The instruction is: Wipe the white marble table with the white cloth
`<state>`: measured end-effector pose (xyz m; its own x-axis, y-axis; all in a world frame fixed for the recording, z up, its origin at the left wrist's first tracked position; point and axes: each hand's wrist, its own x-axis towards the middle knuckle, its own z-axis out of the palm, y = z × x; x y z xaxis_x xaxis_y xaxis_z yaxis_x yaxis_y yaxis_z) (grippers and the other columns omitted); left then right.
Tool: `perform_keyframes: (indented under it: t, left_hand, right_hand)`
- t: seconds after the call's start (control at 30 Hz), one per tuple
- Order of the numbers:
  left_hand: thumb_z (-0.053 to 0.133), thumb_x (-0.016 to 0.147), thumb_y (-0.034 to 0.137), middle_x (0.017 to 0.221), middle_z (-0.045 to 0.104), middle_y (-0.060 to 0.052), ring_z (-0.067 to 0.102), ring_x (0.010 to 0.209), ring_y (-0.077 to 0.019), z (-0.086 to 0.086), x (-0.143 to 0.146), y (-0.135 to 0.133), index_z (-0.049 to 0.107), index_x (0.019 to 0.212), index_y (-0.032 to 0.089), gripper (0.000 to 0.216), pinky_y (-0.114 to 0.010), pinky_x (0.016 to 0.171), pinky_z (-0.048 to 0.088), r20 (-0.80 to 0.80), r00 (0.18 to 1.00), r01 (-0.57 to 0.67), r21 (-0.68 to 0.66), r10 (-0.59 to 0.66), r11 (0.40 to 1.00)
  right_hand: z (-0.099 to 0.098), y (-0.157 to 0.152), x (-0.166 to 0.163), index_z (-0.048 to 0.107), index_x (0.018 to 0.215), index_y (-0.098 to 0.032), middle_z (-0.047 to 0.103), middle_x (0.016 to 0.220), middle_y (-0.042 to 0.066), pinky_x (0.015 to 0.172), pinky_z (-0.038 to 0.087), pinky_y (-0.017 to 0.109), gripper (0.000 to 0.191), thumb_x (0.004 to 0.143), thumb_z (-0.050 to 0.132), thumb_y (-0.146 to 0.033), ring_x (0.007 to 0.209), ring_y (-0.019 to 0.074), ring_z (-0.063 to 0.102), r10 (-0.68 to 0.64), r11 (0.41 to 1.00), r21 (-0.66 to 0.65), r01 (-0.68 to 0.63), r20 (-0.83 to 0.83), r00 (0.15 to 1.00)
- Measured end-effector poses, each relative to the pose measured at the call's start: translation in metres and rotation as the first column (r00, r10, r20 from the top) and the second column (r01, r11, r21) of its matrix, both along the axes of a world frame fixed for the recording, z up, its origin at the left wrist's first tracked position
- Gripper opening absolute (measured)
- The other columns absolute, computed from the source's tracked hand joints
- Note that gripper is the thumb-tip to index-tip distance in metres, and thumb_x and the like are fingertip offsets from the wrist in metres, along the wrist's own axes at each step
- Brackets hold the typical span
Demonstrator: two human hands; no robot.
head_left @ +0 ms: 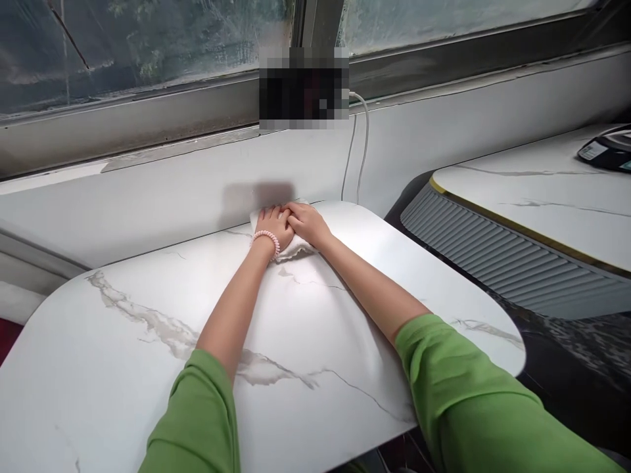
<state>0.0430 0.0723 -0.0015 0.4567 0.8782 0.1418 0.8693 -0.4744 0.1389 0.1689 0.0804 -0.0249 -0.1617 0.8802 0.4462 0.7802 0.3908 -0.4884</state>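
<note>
A white cloth (297, 249) lies bunched on the white marble-patterned table (162, 381), close to the edge along the wall. My left hand (274, 225), with a pink coiled band (267, 244) at its wrist, presses flat on the cloth with fingers spread. Beside it, my right hand (309, 223) is closed over the cloth, its fingers reaching left and touching the left fingers. Part of the cloth is hidden beneath both hands, and so are the right fingertips.
A white wall (187, 190) and a window frame (197, 108) run behind the table. A white cable (366, 141) hangs down from a blurred-out dark object. At right stands a second marble-patterned table (557, 197) with a grey ribbed side, bearing a black object (606, 151).
</note>
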Motion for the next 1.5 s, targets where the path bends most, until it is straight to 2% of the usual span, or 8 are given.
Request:
perform_keyframes:
  t: [0.13,0.27,0.4,0.67,0.8,0.97,1.3,1.5]
  left_hand:
    - [0.026,0.098,0.028,0.154,0.035,-0.009,0.027,0.144,-0.0225,0.000,-0.002,-0.012,0.040,0.144,0.015,0.050,-0.043,0.121,0.012,-0.030,1.000,-0.010,-0.017,0.009,1.000]
    - [0.026,0.098,0.029,0.156,0.031,-0.010,0.024,0.145,-0.0228,0.001,-0.008,-0.048,0.038,0.146,0.013,0.051,-0.044,0.121,0.010,-0.064,0.998,0.005,-0.031,-0.007,0.999]
    - [0.028,0.097,0.029,0.157,0.028,-0.013,0.022,0.146,-0.0247,0.006,-0.016,-0.105,0.033,0.148,0.010,0.054,-0.046,0.121,0.009,-0.111,0.993,0.031,-0.041,-0.035,0.999]
    - [0.034,0.095,0.035,0.157,0.021,-0.022,0.014,0.147,-0.0345,0.010,-0.042,-0.255,0.028,0.149,0.002,0.064,-0.054,0.120,0.010,-0.128,0.975,0.168,-0.098,-0.180,0.981]
    - [0.036,0.094,0.038,0.156,0.020,-0.024,0.014,0.146,-0.0376,0.010,-0.052,-0.289,0.029,0.148,0.000,0.067,-0.056,0.120,0.012,-0.113,0.972,0.193,-0.109,-0.205,0.975]
    - [0.034,0.094,0.035,0.155,0.027,-0.021,0.018,0.146,-0.0335,0.009,-0.054,-0.265,0.032,0.148,0.003,0.062,-0.052,0.120,0.015,-0.085,0.984,0.147,-0.092,-0.155,0.985]
    - [0.029,0.096,0.028,0.154,0.034,-0.013,0.026,0.144,-0.0250,0.006,-0.099,-0.117,0.034,0.146,0.008,0.054,-0.042,0.121,0.013,-0.093,0.995,-0.033,-0.021,0.031,0.999]
    - [0.025,0.098,0.029,0.152,0.037,-0.011,0.028,0.143,-0.0237,0.006,-0.118,-0.059,0.039,0.143,0.012,0.050,-0.041,0.120,0.013,-0.060,0.990,-0.129,-0.002,0.129,0.992]
  right_hand:
    - [0.000,-0.014,-0.002,0.063,0.103,-0.020,0.069,0.111,0.008,0.097,0.043,0.043,0.035,0.081,0.036,-0.018,0.104,0.0262,0.059,0.010,1.000,0.018,-0.011,0.015,1.000]
    - [0.000,-0.048,-0.006,0.061,0.107,-0.019,0.067,0.114,0.010,0.098,0.042,0.045,0.036,0.083,0.035,-0.019,0.107,0.0273,0.058,0.053,0.998,0.035,-0.054,0.046,0.998]
    - [-0.002,-0.104,-0.007,0.057,0.118,-0.014,0.061,0.126,0.015,0.104,0.038,0.049,0.041,0.086,0.031,-0.019,0.121,0.0288,0.052,0.089,0.995,0.037,-0.097,0.166,0.982]
    - [-0.003,-0.264,-0.018,0.046,0.135,-0.011,0.050,0.142,0.016,0.113,0.030,0.054,0.049,0.092,0.028,-0.024,0.136,0.0281,0.040,0.153,0.984,0.046,-0.175,0.296,0.943]
    - [0.003,-0.296,-0.026,0.043,0.138,-0.015,0.050,0.142,0.015,0.114,0.030,0.054,0.050,0.091,0.029,-0.025,0.136,0.0276,0.039,0.223,0.970,0.030,-0.241,0.290,0.931]
    - [0.011,-0.260,-0.031,0.052,0.126,-0.018,0.057,0.131,0.014,0.107,0.035,0.054,0.044,0.088,0.032,-0.024,0.123,0.0300,0.049,0.250,0.968,-0.031,-0.250,0.225,0.942]
    - [0.016,-0.107,-0.090,0.057,0.107,-0.017,0.064,0.114,0.013,0.102,0.035,0.043,0.029,0.085,0.037,-0.020,0.110,0.0273,0.053,0.206,0.978,-0.046,-0.201,0.125,0.971]
    - [0.014,-0.039,-0.115,0.057,0.099,-0.018,0.066,0.109,0.011,0.100,0.036,0.040,0.025,0.084,0.038,-0.019,0.107,0.0251,0.055,0.254,0.967,-0.046,-0.251,0.078,0.964]
